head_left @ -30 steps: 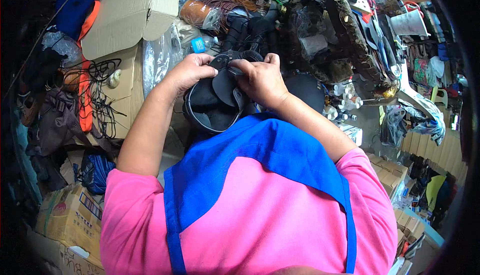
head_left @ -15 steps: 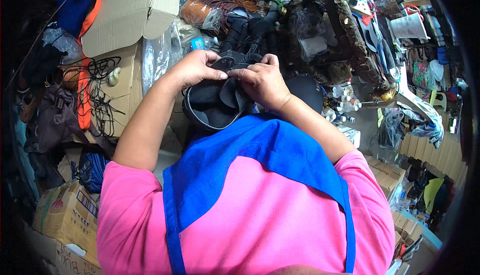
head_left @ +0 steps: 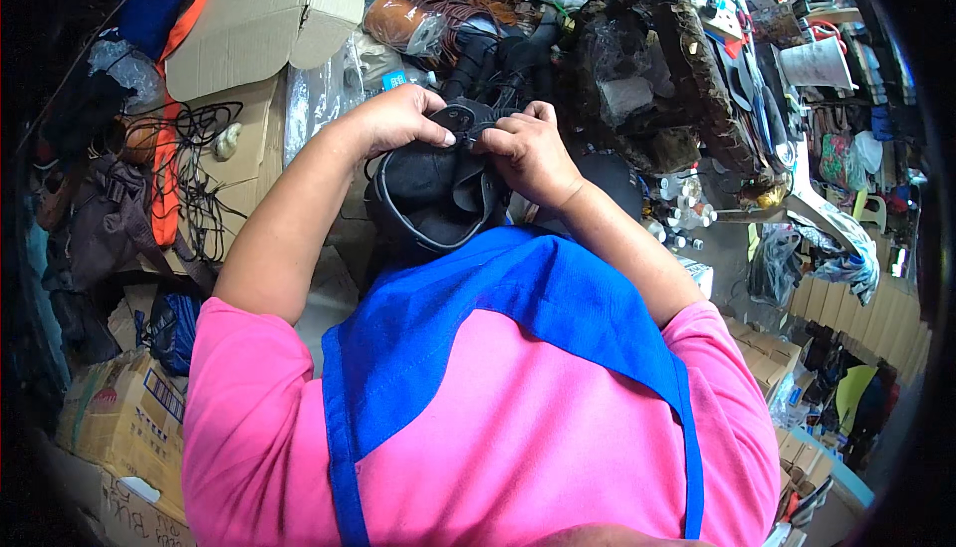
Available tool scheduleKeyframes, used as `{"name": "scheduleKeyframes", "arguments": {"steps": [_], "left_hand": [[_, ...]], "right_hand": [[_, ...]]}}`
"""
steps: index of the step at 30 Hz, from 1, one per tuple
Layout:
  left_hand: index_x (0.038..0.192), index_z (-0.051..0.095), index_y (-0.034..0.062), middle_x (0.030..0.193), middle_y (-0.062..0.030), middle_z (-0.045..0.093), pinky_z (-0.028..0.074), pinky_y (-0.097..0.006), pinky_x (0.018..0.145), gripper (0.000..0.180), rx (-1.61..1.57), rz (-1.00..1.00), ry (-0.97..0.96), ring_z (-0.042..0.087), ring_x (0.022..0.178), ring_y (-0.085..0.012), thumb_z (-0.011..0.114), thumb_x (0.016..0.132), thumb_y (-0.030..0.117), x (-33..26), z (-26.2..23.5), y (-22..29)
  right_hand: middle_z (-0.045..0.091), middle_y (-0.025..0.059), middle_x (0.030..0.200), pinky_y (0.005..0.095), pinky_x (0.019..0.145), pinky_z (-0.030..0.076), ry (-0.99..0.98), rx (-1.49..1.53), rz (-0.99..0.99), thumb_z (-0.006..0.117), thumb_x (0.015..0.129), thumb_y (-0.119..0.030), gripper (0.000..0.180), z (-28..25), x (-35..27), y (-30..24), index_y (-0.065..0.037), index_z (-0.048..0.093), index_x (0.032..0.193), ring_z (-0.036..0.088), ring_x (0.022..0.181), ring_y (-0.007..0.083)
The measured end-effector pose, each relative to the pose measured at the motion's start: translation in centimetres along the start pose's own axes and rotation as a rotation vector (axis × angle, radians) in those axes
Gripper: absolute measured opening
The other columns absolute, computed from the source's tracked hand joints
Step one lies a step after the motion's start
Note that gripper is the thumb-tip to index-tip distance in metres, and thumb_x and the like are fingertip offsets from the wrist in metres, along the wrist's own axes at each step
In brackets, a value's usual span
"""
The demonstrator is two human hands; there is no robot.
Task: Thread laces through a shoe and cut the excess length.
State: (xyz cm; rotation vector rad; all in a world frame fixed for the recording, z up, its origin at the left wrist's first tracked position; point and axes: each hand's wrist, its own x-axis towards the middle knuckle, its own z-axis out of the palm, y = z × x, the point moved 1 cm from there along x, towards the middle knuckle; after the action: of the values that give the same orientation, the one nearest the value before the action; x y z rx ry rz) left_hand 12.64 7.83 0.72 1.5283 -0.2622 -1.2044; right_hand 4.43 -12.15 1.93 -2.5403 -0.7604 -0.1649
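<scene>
Flap [head_left: 455, 121] of black boot [head_left: 420, 181] is pinched by nearly closed left hand [head_left: 406, 122] and right hand [head_left: 533, 157], best kept taut.

Tangled black cords [head_left: 194, 194], cardboard boxes [head_left: 115, 433] and a blue apron [head_left: 398, 373] suggest a cluttered workshop.

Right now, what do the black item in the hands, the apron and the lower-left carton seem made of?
Black item: leather or a synthetic, I can't tell which; mostly smooth and dark, with a faint sheen and a paler rim line.
Apron: matte woven cloth, probably, since it drapes in soft folds.
Carton: most likely cardboard, given its tan, printed, flat faces.
</scene>
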Motion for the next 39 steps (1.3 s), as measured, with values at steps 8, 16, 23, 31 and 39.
{"name": "scheduleKeyframes", "arguments": {"steps": [8, 16, 23, 31, 39], "left_hand": [[0.095, 0.067, -0.0007, 0.081, -0.0035, 0.067, 0.048, -0.025, 0.067, 0.026, 0.113, 0.008, 0.068, 0.06, 0.071, -0.01, 0.072, 0.072, 0.009, -0.2, 0.3, 0.2], [0.076, 0.059, 0.0015, 0.064, 0.0009, 0.055, 0.041, -0.027, 0.057, 0.019, 0.433, 0.149, 0.4, 0.049, 0.061, -0.0077, 0.072, 0.069, 0.013, -1.9, 2.9, 1.0], [0.086, 0.06, -0.002, 0.067, -0.007, 0.06, 0.043, -0.029, 0.057, 0.021, 0.587, 0.189, 0.548, 0.052, 0.06, -0.0118, 0.064, 0.067, 0.007, -2.5, 3.6, 1.1], [0.089, 0.059, 0.0019, 0.083, -0.0146, 0.058, 0.045, -0.036, 0.065, 0.024, 0.742, 0.589, 0.647, 0.057, 0.073, -0.0271, 0.057, 0.065, -0.001, -5.4, 6.7, 4.4], [0.092, 0.059, 0.0021, 0.095, -0.0148, 0.057, 0.047, -0.036, 0.084, 0.031, 0.699, 0.853, 0.75, 0.059, 0.094, -0.0306, 0.055, 0.063, -0.006, -6.6, 8.4, 2.8]], "right_hand": [[0.061, -0.0009, 0.072, 0.039, 0.079, 0.035, -0.059, 0.095, 0.026, 0.061, 0.07, -0.009, 0.014, -0.9, 0.6, -0.1, -0.02, 0.063, 0.078, 0.061, 0.077, 0.0206], [0.065, 0.0037, 0.073, 0.0382, 0.083, 0.033, -0.119, -0.012, 0.227, 0.059, 0.076, -0.008, 0.017, 0.0, 1.2, -1.1, -0.015, 0.059, 0.092, 0.063, 0.075, 0.023], [0.063, 0.0071, 0.068, 0.0408, 0.086, 0.033, -0.026, -0.057, 0.327, 0.068, 0.075, -0.019, 0.027, -1.0, 0.8, -1.7, -0.014, 0.058, 0.099, 0.062, 0.072, 0.0258], [0.065, 0.0119, 0.082, 0.0435, 0.079, 0.038, -0.083, 0.067, 0.424, 0.058, 0.079, -0.017, 0.016, -3.7, -0.3, -3.0, -0.01, 0.062, 0.094, 0.062, 0.081, 0.0306], [0.066, 0.0092, 0.088, 0.0276, 0.074, 0.048, 0.093, 0.847, 0.541, 0.06, 0.086, -0.006, 0.02, -2.2, -1.7, -2.5, -0.003, 0.062, 0.106, 0.06, 0.083, 0.0132]]}}
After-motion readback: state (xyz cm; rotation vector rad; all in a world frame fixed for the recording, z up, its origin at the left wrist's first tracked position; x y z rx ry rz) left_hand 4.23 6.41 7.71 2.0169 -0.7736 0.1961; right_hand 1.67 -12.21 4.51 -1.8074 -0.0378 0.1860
